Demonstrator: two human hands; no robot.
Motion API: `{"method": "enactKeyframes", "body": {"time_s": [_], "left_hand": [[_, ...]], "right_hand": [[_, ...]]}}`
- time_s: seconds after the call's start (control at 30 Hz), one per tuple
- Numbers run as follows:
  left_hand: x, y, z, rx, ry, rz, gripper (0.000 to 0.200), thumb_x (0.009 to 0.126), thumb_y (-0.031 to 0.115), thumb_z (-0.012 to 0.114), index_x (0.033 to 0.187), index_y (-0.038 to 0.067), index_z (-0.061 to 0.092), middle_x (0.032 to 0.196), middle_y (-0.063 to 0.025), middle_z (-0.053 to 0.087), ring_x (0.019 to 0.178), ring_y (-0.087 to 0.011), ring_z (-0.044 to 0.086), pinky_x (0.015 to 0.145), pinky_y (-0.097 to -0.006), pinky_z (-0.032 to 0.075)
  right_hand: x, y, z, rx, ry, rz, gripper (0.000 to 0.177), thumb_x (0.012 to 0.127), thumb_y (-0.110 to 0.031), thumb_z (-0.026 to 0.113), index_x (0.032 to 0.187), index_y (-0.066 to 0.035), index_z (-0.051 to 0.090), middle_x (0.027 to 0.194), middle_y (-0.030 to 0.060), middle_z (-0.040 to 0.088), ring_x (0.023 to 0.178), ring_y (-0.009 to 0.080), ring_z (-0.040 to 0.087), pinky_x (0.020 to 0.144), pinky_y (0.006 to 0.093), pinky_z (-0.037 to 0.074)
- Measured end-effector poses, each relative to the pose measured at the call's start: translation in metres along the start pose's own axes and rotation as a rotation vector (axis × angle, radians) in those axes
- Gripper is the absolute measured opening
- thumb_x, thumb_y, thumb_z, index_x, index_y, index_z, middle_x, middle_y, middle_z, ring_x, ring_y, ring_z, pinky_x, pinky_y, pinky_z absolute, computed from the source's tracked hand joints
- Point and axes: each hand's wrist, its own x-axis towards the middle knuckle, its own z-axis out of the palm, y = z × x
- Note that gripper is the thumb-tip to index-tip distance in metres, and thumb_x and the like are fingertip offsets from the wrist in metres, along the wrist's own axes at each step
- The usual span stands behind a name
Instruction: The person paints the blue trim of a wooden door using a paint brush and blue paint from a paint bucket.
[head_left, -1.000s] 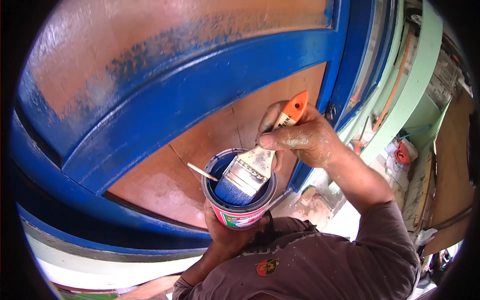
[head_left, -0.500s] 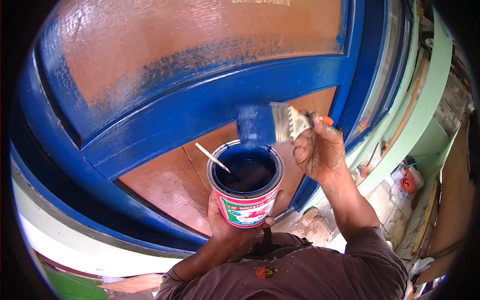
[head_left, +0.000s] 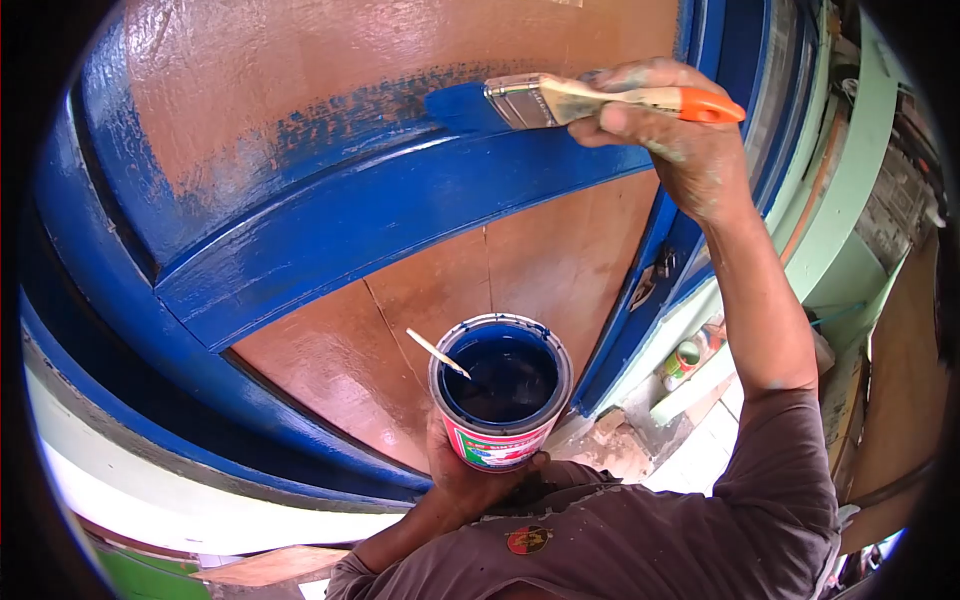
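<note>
My right hand [head_left: 672, 130] grips a flat paintbrush [head_left: 545, 100] with an orange handle end. Its blue-loaded bristles press on the door [head_left: 330, 230] where the upper brown panel meets the blue crossbar. My left hand [head_left: 470, 475] holds a paint can [head_left: 500, 395] from below, its fingers mostly hidden under the can. The can holds dark blue paint and a thin stir stick [head_left: 437, 353] leans out over its left rim. The door has brown panels and a blue-painted frame.
A pale green door frame [head_left: 850, 180] runs along the right. A small can [head_left: 682, 360] and debris lie on the floor beside it. A white and green strip [head_left: 200, 525] shows at lower left below the door.
The brush has left the can and risen to the upper panel's edge, where its bristles now touch the door. The can has stayed in my left hand, shifting slightly right.
</note>
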Motion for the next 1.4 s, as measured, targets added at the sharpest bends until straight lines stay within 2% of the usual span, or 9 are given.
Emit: {"method": "enactKeyframes", "body": {"time_s": [0.1,0.3,0.5,0.67,0.7,0.83,1.07,1.13,1.4], "left_hand": [[0.001,-0.003,0.0,-0.014,0.013,-0.013,0.085,0.097,0.077,0.038,0.156,0.017,0.04,0.149,-0.0143,0.055,0.128,-0.0342,0.061,0.081,-0.0533,0.059],[-0.009,0.0,-0.01,0.029,0.034,-0.017,0.086,0.097,0.078,0.039,0.156,0.016,0.04,0.15,-0.0144,0.053,0.13,-0.0335,0.059,0.085,-0.0533,0.059],[-0.026,0.014,-0.029,0.037,-0.021,-0.024,0.083,0.098,0.074,0.04,0.156,0.014,0.04,0.149,-0.0157,0.054,0.128,-0.0344,0.06,0.086,-0.054,0.059],[-0.026,0.008,-0.011,0.113,0.053,0.005,0.082,0.099,0.071,0.04,0.156,0.012,0.039,0.146,-0.0193,0.056,0.127,-0.0358,0.06,0.083,-0.0553,0.059],[-0.023,0.008,-0.014,0.063,0.008,-0.051,0.095,0.09,0.081,0.049,0.158,0.014,0.038,0.155,-0.0205,0.047,0.146,-0.042,0.039,0.08,-0.0516,0.057],[-0.016,0.007,-0.017,0.098,-0.029,-0.091,0.099,0.087,0.08,0.055,0.158,0.013,0.038,0.155,-0.02,0.047,0.147,-0.0421,0.037,0.085,-0.0517,0.056],[-0.004,-0.002,-0.027,0.089,-0.008,-0.112,0.099,0.088,0.077,0.058,0.159,0.012,0.034,0.155,-0.0187,0.047,0.141,-0.0377,0.043,0.086,-0.0498,0.055],[0.004,-0.009,-0.021,0.013,-0.03,-0.093,0.086,0.096,0.072,0.044,0.157,0.012,0.037,0.149,-0.0176,0.052,0.126,-0.0344,0.058,0.083,-0.0508,0.056],[0.038,-0.055,-0.005,0.073,0.028,-0.027,0.081,0.099,0.068,0.043,0.155,0.01,0.04,0.149,-0.0202,0.052,0.124,-0.0352,0.06,0.078,-0.0495,0.054]], "right_hand": [[0.0,0.008,-0.025,-0.355,0.025,-0.004,0.023,0.087,-0.009,0.083,0.109,-0.004,0.077,0.103,0.0055,0.077,0.096,0.0124,0.071,0.087,0.0264,0.056],[-0.027,0.029,-0.098,-0.653,0.24,-0.087,0.021,0.089,-0.008,0.08,0.11,-0.006,0.078,0.11,0.0069,0.077,0.11,0.0194,0.071,0.097,0.0308,0.054],[-0.022,0.003,0.002,-0.523,-0.072,-0.388,0.018,0.09,-0.002,0.075,0.107,-0.006,0.079,0.116,0.0119,0.078,0.115,0.0249,0.072,0.104,0.0362,0.054],[-0.002,0.012,0.08,-0.418,-0.097,-0.641,0.02,0.082,-0.003,0.08,0.101,-0.008,0.078,0.109,0.008,0.079,0.104,0.026,0.076,0.091,0.0384,0.061],[-0.002,0.008,0.092,-0.374,-0.093,-0.639,0.019,0.082,-0.005,0.08,0.101,-0.008,0.078,0.109,0.0077,0.079,0.103,0.0259,0.076,0.091,0.0381,0.061],[-0.005,0.009,0.104,-0.273,-0.079,-0.664,0.018,0.083,-0.007,0.081,0.1,-0.008,0.078,0.107,0.0072,0.079,0.102,0.0254,0.076,0.09,0.0387,0.061],[-0.003,0.03,-0.001,-0.282,-0.117,-0.52,0.017,0.087,0.0,0.077,0.103,-0.005,0.077,0.109,0.0103,0.079,0.105,0.0234,0.075,0.094,0.0352,0.058],[-0.01,0.035,-0.04,-0.519,-0.059,-0.373,0.015,0.089,-0.001,0.077,0.103,-0.002,0.077,0.108,0.0115,0.079,0.106,0.0223,0.074,0.096,0.0326,0.055],[-0.037,0.043,-0.154,-0.537,0.338,-0.21,0.017,0.091,-0.007,0.078,0.106,0.001,0.077,0.103,0.0107,0.077,0.095,0.0203,0.073,0.088,0.0303,0.057]]}}
